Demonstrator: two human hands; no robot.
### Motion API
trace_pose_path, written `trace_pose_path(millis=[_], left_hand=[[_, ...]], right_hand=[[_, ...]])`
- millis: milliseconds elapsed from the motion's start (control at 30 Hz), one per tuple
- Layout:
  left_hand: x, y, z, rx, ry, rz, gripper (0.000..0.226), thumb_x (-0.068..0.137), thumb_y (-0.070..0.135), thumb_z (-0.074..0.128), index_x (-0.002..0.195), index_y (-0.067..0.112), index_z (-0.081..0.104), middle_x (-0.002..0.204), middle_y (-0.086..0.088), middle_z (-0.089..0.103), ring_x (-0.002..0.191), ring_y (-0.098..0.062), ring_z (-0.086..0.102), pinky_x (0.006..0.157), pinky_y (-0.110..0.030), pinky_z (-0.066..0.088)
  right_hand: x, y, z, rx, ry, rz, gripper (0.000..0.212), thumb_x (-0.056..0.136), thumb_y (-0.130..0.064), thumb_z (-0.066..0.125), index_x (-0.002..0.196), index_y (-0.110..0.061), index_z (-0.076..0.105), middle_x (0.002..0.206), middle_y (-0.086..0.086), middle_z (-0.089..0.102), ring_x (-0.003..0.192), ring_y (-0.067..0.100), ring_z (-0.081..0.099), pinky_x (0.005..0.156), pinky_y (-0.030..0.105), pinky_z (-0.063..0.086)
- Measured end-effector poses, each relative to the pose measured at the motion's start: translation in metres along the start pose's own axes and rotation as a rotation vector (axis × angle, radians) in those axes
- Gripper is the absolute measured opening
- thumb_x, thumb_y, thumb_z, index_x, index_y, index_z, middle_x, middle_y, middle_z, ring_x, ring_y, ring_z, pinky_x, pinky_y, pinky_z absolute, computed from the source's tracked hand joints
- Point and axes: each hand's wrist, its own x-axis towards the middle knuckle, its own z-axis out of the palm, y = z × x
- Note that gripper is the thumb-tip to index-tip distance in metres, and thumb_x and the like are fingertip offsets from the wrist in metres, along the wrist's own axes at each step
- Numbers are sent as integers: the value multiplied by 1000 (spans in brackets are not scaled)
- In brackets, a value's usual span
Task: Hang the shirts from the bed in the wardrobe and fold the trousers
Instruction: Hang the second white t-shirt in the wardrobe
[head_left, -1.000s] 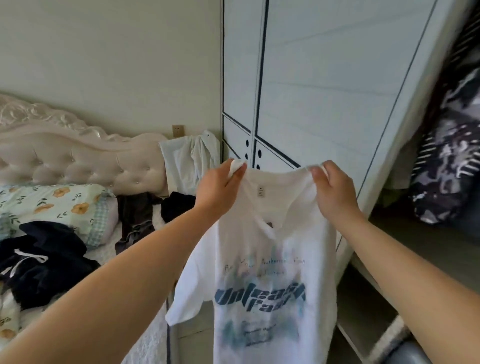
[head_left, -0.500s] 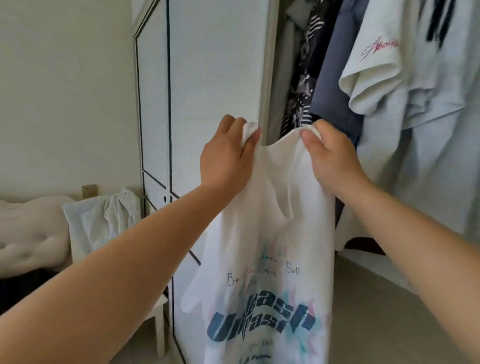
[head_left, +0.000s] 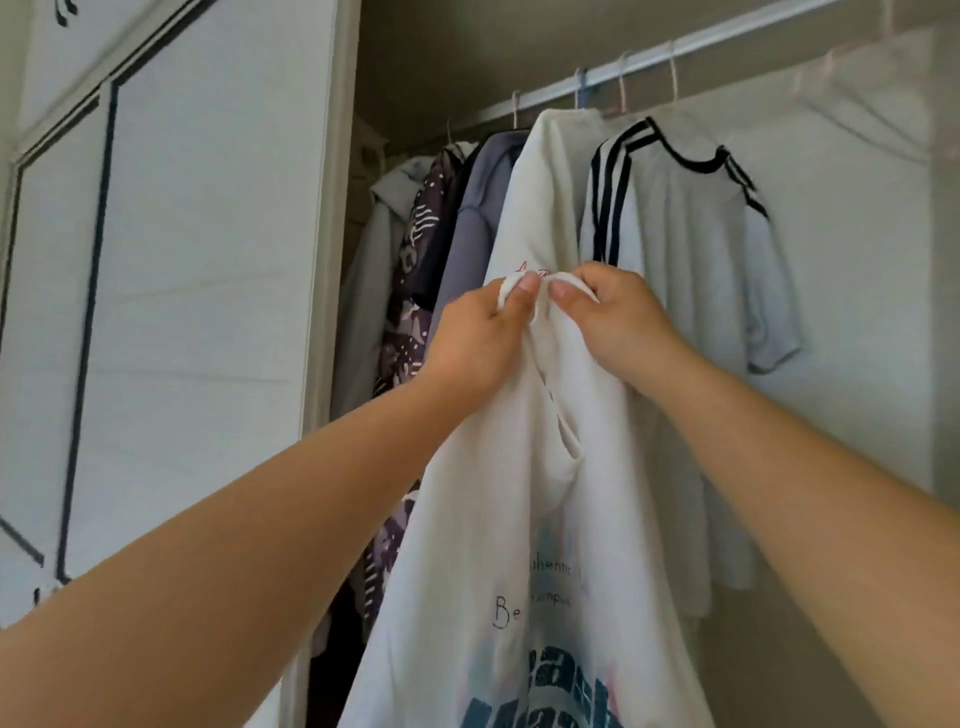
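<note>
1. The white cotton T-shirt with dark blue lettering (head_left: 498, 519) is hanging from both hands below the white wardrobe rail (head_left: 727, 35).
2. The left hand (head_left: 478, 338) and the right hand (head_left: 618, 322) are pinching its bunched collar, thumbs nearly touching.
3. Behind it, a cream top (head_left: 540, 197), a white shirt with black shoulder stripes (head_left: 691, 249) and a grey-blue garment (head_left: 483, 218) are hanging from the rail.
4. The white panelled wardrobe door (head_left: 208, 312) is standing left of the rail.

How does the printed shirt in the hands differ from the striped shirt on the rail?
The printed shirt bears blue lettering; the striped shirt has black shoulder stripes and collar. The printed shirt is bunched, pinched by the left hand and right hand; the striped shirt hangs spread from the rail. Both are pale.
</note>
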Motion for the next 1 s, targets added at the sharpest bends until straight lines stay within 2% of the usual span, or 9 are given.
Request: trace_pose_path(millis=[167, 233, 333, 433, 533, 633, 767, 867, 1000], left_hand=[[48, 7, 26, -116, -67, 76, 26, 98, 44, 42, 94, 32, 64, 78, 18, 61, 74, 3, 54, 53, -3, 36], [63, 10, 37, -152, -114, 68, 26, 97, 41, 44, 104, 28, 66, 77, 16, 60, 65, 4, 53, 45, -4, 34], [80, 10, 55, -265, -174, 12, 24, 97, 37, 49, 87, 22, 65, 58, 14, 54, 46, 3, 48, 43, -8, 34], [98, 13, 74, -251, -174, 4, 25, 98, 33, 48, 86, 16, 63, 71, 3, 59, 68, -16, 53, 58, -23, 39], [118, 24, 95, -216, -186, -7, 25, 99, 31, 45, 77, 25, 58, 68, 5, 52, 60, -16, 49, 46, -22, 35], [138, 46, 115, -187, -220, -25, 29, 98, 33, 44, 105, 13, 63, 92, -8, 64, 67, -20, 53, 50, -26, 33], [171, 71, 139, -144, -184, -24, 40, 99, 33, 39, 116, 0, 56, 120, -23, 59, 110, -38, 56, 77, -34, 43], [190, 73, 156, -130, -176, -42, 42, 100, 32, 38, 119, -1, 55, 123, -23, 57, 113, -38, 54, 89, -36, 44], [211, 73, 172, -132, -151, -23, 39, 101, 29, 36, 115, -1, 57, 117, -23, 60, 107, -37, 57, 82, -36, 44]], right_hand=[[32, 12, -24, 67, 147, 47, 20, 89, -31, 61, 73, -23, 51, 70, -9, 54, 61, 3, 48, 52, 12, 36], [40, 17, -30, 133, 210, 67, 23, 85, -28, 66, 70, -21, 51, 65, -6, 53, 52, 0, 44, 46, 10, 33], [47, 28, -39, 163, 266, 95, 26, 87, -22, 65, 65, -18, 50, 58, -4, 48, 40, -3, 37, 42, 10, 29], [51, 40, -52, 154, 249, 155, 24, 90, -25, 61, 67, -19, 55, 58, -7, 49, 48, 1, 41, 49, 15, 34], [60, 53, -71, 120, 248, 202, 21, 91, -26, 60, 75, -12, 62, 68, 3, 54, 61, 12, 46, 56, 22, 38], [75, 63, -99, 9, 285, 192, 29, 90, -27, 60, 85, 2, 64, 69, 5, 51, 60, 14, 44, 52, 20, 36], [105, 70, -136, -276, 377, 112, 21, 91, -24, 54, 77, -12, 64, 69, -1, 56, 68, 19, 51, 65, 28, 44], [126, 70, -159, -685, 522, -82, 19, 91, -14, 48, 92, -15, 67, 94, 3, 63, 88, 22, 55, 72, 28, 41], [161, 64, -179, -1315, 316, -397, 31, 88, -3, 43, 115, -10, 58, 118, 8, 50, 112, 26, 41, 87, 34, 37]])
